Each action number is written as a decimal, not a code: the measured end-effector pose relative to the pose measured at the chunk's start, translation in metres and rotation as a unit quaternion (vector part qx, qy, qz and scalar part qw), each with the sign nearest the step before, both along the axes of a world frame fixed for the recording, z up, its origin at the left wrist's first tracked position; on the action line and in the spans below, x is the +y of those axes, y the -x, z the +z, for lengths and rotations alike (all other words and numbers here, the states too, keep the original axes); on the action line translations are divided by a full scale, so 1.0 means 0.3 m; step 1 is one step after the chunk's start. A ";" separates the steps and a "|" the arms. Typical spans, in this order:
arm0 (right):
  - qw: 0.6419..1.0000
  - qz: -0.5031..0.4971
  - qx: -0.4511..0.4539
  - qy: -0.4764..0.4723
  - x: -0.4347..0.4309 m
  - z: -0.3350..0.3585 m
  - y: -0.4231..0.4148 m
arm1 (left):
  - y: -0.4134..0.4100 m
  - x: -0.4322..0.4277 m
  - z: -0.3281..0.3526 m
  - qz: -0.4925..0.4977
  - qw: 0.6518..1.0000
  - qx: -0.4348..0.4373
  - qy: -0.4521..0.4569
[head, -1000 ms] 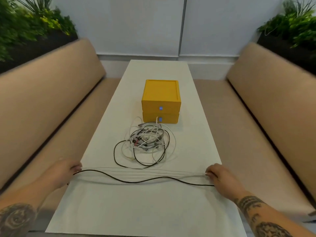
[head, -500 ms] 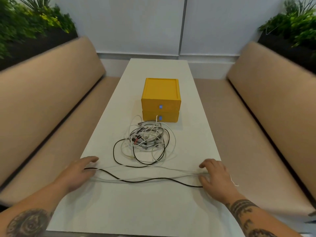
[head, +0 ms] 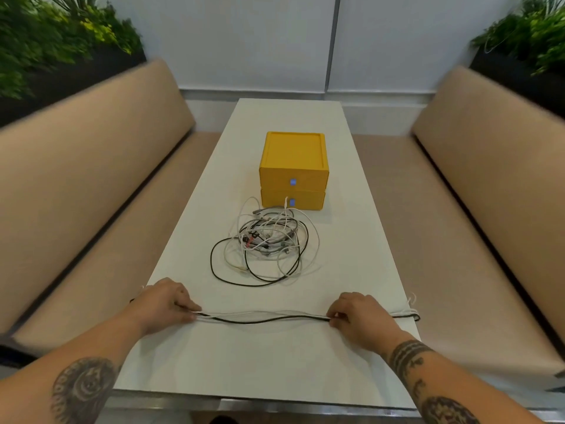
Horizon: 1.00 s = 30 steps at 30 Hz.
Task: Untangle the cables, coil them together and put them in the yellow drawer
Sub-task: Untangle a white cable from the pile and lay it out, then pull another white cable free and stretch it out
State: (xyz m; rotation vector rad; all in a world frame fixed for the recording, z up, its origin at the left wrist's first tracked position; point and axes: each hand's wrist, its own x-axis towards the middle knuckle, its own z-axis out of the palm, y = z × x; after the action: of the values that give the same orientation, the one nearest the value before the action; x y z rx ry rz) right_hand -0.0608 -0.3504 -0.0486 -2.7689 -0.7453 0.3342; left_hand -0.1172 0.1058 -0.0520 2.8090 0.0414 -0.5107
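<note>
Cables (head: 263,319), lower centre, laid straight across table (head: 275,362): left hand (head: 162,304) and right hand (head: 357,316) each pinch them, likely to keep strands aligned for coiling; tangle (head: 266,243) lies mid-frame, before shut yellow drawers (head: 293,177).

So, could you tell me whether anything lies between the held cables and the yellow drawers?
Yes: a tangled heap of white, grey and black cables lies directly between the straightened held bundle and the yellow drawer box, in front of its shut drawers.

Left hand (head: 162,304) and right hand (head: 357,313) moved inward, now pinching stretched cables (head: 263,319)
</note>
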 end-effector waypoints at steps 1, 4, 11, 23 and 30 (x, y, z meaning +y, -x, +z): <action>1.000 -0.003 0.013 0.003 0.004 0.010 -0.001 | -0.002 -0.011 0.017 0.001 1.000 0.002 0.000; 0.999 -0.012 0.041 0.017 0.016 0.034 -0.006 | -0.024 -0.056 0.070 -0.005 1.000 0.010 0.006; 0.990 -0.107 0.088 -0.031 0.050 0.053 -0.043 | -0.153 -0.115 0.099 0.078 0.991 0.007 0.108; 0.890 -0.354 -0.025 -0.285 0.368 0.189 -0.214 | -0.437 -0.179 0.120 0.095 0.969 -0.102 0.203; 0.934 -0.275 -0.014 -0.226 0.534 0.278 -0.350 | -0.570 -0.242 0.148 0.038 0.969 -0.098 0.222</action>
State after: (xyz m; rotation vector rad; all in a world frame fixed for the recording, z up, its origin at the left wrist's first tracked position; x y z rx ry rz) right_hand 0.0443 -0.1901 0.0347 -2.4009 -0.0138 0.0027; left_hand 0.0537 0.0332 -0.0077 2.3923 -0.0063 -0.1900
